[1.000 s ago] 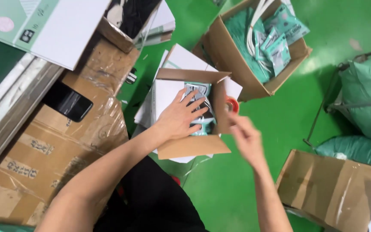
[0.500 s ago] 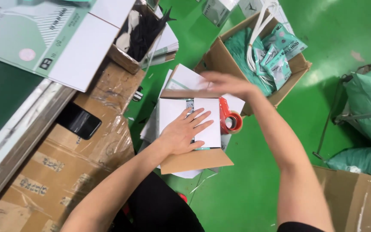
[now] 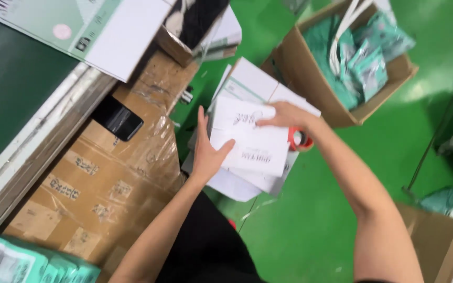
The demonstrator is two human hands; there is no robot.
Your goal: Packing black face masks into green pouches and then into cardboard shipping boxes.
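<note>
1. White small box (image 3: 252,141) is what both hands are on; it sits on top of a loose pile of flat white boxes (image 3: 247,84) over the green floor (image 3: 310,220).
2. Left hand (image 3: 208,152) grips the box's near left edge, thumb on top and fingers curled round the side.
3. Right hand (image 3: 284,115) lies across the far top edge, fingers bent and pressing on the lid, so not really open.
4. Red tape roll (image 3: 302,140) peeks out just beside the right wrist.
5. Brown cardboard box (image 3: 315,89) full of teal packets (image 3: 368,57) stands near, behind the pile.
6. Black phone (image 3: 117,118) rests on a plastic-wrapped carton (image 3: 111,183) at the left.
</note>
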